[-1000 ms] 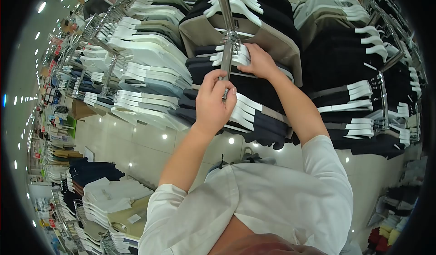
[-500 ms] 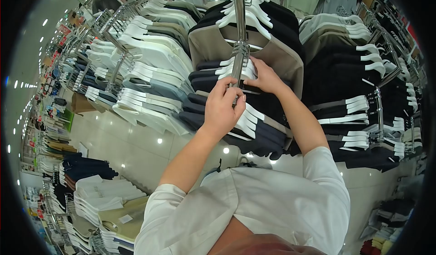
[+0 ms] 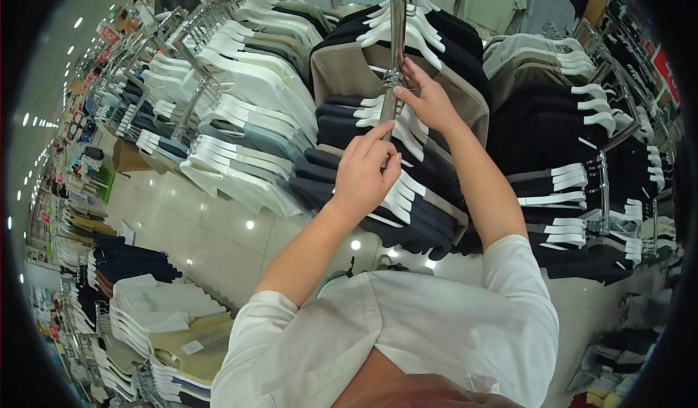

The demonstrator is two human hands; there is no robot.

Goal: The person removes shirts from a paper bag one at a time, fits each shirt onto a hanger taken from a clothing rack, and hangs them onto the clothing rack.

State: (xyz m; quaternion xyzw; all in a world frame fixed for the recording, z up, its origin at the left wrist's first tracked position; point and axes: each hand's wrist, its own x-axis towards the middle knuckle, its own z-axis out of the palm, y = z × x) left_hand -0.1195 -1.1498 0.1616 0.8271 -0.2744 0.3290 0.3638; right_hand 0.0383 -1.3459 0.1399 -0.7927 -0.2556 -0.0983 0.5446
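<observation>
A chrome rail (image 3: 398, 33) runs down the middle of the head view toward me. My left hand (image 3: 361, 179) is curled at the rail's near end, its index finger along the rail and its thumb on the far side. Higher up, my right hand (image 3: 430, 102) is beside a cluster of metal hanger hooks (image 3: 393, 78), thumb and fingers apart. White hangers (image 3: 411, 146) with dark garments hang under both hands. Behind them is a taupe garment (image 3: 342, 73) on a white hanger (image 3: 414, 41). Some hooks are hidden by my fingers.
White and grey-blue tops (image 3: 243, 81) hang on a rack to the left. Black garments (image 3: 534, 117) fill the rack on the right. A tiled floor (image 3: 211, 226) shows at lower left, near folded-looking pale shirts (image 3: 160, 306) on hangers.
My right hand has moved up the rail, away from me, to the hook cluster. My left hand stays at the near end, its index finger now straighter. The view has shifted slightly.
</observation>
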